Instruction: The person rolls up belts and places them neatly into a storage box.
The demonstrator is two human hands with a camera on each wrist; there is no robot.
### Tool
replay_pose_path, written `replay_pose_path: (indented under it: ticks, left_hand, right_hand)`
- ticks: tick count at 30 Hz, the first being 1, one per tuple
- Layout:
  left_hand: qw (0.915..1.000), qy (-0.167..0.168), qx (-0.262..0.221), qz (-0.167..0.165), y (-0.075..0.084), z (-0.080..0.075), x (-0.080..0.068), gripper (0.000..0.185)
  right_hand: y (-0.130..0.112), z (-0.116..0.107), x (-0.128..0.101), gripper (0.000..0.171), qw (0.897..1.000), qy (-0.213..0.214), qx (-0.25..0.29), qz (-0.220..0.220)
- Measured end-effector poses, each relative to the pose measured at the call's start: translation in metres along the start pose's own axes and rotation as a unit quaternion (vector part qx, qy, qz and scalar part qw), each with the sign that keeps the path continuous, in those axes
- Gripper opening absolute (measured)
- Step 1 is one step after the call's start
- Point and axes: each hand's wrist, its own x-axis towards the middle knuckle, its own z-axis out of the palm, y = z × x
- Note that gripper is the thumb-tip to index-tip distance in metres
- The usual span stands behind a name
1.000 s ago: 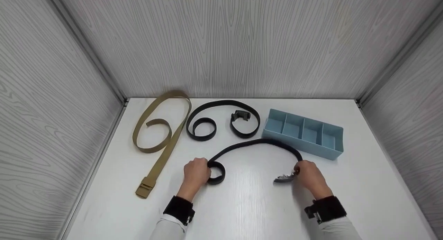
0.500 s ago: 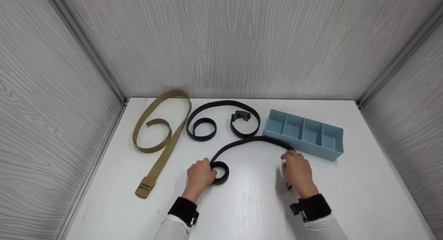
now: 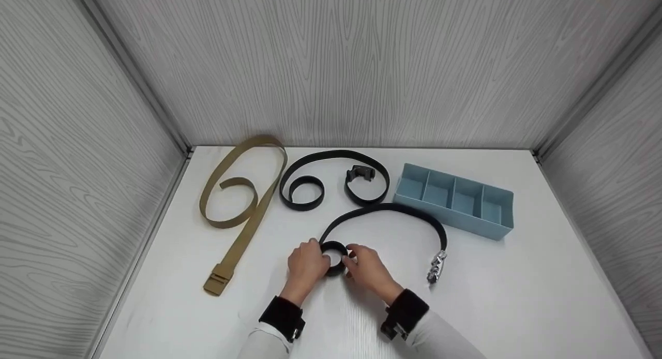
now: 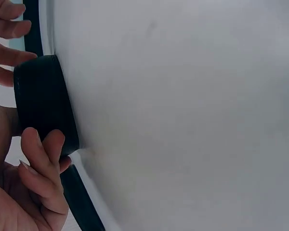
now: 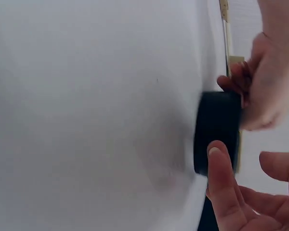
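A black belt (image 3: 385,209) lies on the white table (image 3: 517,297), one end rolled into a small coil (image 3: 334,255). From the coil it arcs back and right, then comes down to a silver metal buckle (image 3: 436,268). My left hand (image 3: 310,260) grips the coil from the left, its fingers (image 4: 43,159) curled against the coil's side (image 4: 43,106). My right hand (image 3: 358,262) holds it from the right. The right wrist view shows that hand's thumb (image 5: 221,173) on the coil's wall (image 5: 216,130).
A tan webbing belt (image 3: 243,193) with a tan buckle (image 3: 217,285) lies at the left. A second black belt (image 3: 333,157) with a plastic clip (image 3: 359,173) curls behind. A light blue divided tray (image 3: 455,198) stands at the right. Grey panelled walls enclose the table.
My right hand let go of the buckle end, which now lies on the table, and moved left to the coil. The left hand and the coil shifted slightly right.
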Motion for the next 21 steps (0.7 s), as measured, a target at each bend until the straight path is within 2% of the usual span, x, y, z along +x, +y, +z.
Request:
replay_pose_path:
  ticks: [5, 7, 15, 18, 21]
  left_hand:
    - [0.9995, -0.008, -0.013, 0.029, 0.001, -0.001, -0.001, 0.015]
    - [0.9988, -0.014, -0.015, 0.045, -0.002, -0.004, 0.000, 0.014]
    - [0.9907, -0.047, -0.030, 0.124, -0.012, -0.011, 0.012, 0.015]
    - [0.9863, -0.054, -0.012, 0.155, -0.012, -0.014, 0.015, 0.019]
    - [0.9835, -0.061, 0.017, 0.169, -0.009, -0.017, 0.017, 0.021]
  right_hand:
    - [0.002, 0.012, 0.007, 0.028, 0.996, 0.060, -0.067, -0.016]
    - [0.003, 0.013, 0.009, 0.030, 0.996, 0.065, -0.062, -0.014]
    - [0.008, 0.007, 0.017, 0.035, 0.999, 0.029, -0.026, -0.009]
    - [0.007, 0.005, 0.019, 0.036, 0.999, 0.013, -0.031, -0.019]
    - [0.006, 0.003, 0.022, 0.037, 0.999, 0.001, -0.037, -0.030]
